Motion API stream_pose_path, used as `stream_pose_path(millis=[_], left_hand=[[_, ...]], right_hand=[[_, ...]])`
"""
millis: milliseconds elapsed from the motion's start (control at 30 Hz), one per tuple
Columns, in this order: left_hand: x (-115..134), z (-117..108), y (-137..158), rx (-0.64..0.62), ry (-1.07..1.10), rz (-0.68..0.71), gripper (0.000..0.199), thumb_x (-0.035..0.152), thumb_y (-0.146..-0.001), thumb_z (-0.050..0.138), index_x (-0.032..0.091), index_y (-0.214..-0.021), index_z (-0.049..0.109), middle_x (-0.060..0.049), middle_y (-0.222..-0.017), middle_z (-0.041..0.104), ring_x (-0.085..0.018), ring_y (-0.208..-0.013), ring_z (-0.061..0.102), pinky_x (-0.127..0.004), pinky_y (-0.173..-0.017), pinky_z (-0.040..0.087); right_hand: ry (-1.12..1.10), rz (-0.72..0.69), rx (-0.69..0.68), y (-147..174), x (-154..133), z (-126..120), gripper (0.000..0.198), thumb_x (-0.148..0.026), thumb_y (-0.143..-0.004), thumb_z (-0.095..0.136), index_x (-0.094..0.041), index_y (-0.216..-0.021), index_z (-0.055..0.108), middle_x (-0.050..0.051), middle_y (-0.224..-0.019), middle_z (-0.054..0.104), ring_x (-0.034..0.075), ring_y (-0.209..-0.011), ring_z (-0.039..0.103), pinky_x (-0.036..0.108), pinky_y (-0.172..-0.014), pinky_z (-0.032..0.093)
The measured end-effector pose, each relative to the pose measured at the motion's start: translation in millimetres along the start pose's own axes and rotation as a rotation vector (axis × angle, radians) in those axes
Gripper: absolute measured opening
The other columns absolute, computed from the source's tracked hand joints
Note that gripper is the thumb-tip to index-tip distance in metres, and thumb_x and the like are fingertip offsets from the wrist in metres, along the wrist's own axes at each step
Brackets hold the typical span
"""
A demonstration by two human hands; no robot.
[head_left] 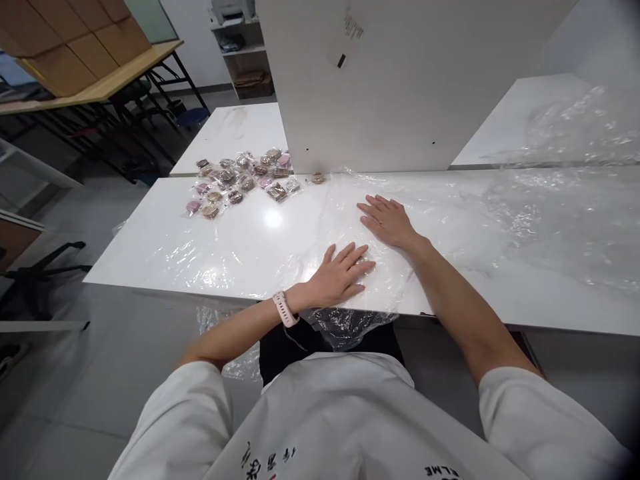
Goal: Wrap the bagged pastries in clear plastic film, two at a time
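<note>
Clear plastic film lies spread over the white table, and part of it drapes down past the front edge toward my lap. My left hand rests flat on the film near that edge, fingers spread, with a pink watch band on the wrist. Farther back and to the right, my right hand also presses flat on the film, fingers stretched to the left. Neither hand holds anything. Several small items in clear wrappers, brown, pink and tan, sit in a loose group at the back left.
One round tan item stands apart beside the white upright panel. Bunched clear plastic covers the right side. Cardboard boxes stand on a wooden table at the far left, above a chair base.
</note>
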State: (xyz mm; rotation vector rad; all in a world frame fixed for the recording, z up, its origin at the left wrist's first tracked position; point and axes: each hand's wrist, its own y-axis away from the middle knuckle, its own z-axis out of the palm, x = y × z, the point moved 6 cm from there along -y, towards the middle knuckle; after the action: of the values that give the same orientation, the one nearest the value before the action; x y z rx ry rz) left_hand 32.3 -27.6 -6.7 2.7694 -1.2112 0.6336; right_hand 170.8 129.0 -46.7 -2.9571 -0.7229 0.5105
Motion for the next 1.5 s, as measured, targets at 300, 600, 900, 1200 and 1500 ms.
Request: stream_pose_path(millis=[300,600,900,1200,1500], left_hand=[[-2,-37,108,-0.045,-0.107,-0.068,0.114,0.054,-0.075,0.079,0.028,-0.16,0.008,-0.016,-0.167,0.01,-0.04,-0.154,0.008,-0.067,-0.121,0.01],[19,-18,121,0.262,-0.193,-0.032,0.037,0.032,-0.09,0.068,0.026,-0.124,0.057,-0.012,-0.153,0.045,-0.033,-0.151,0.025,-0.062,-0.121,0.015],[-8,-51,79,0.371,0.136,-0.455,0.036,0.03,-0.091,0.062,0.023,-0.123,0.05,-0.009,-0.116,0.068,-0.025,-0.108,0.064,-0.043,-0.095,0.048],[13,-62,74,0.683,-0.109,-0.328,0.031,0.014,-0.092,0.047,0.022,-0.122,0.053,-0.013,-0.123,0.062,-0.029,-0.122,0.055,-0.05,-0.099,0.047],[-33,-17,56,0.403,0.266,-0.262,0.045,0.01,-0.092,0.044,0.018,-0.136,0.045,-0.014,-0.13,0.06,-0.022,-0.121,0.058,-0.043,-0.103,0.051]], right_hand=[[-0.199,-0.362,0.192,128,-83,-76,0.067,-0.061,-0.093,0.053,-0.03,-0.151,0.039,0.007,-0.154,0.046,0.027,-0.144,0.038,0.053,-0.117,0.032],[-0.115,-0.457,0.33,194,-145,-37,0.02,-0.016,-0.094,0.059,-0.024,-0.109,0.068,0.007,-0.134,0.064,0.024,-0.133,0.051,0.048,-0.114,0.035],[-0.476,-0.188,-0.001,85,-105,-45,0.023,-0.041,-0.092,0.059,-0.023,-0.082,0.067,0.006,-0.114,0.071,0.027,-0.114,0.061,0.046,-0.094,0.048],[-0.66,0.042,-0.022,49,-76,-14,0.019,-0.038,-0.079,0.066,-0.022,-0.088,0.07,0.004,-0.098,0.07,0.02,-0.089,0.065,0.035,-0.077,0.053],[-0.285,-0.241,0.23,88,-92,-40,0.033,-0.043,-0.096,0.053,-0.024,-0.12,0.066,0.009,-0.121,0.069,0.027,-0.116,0.058,0.047,-0.097,0.046]])
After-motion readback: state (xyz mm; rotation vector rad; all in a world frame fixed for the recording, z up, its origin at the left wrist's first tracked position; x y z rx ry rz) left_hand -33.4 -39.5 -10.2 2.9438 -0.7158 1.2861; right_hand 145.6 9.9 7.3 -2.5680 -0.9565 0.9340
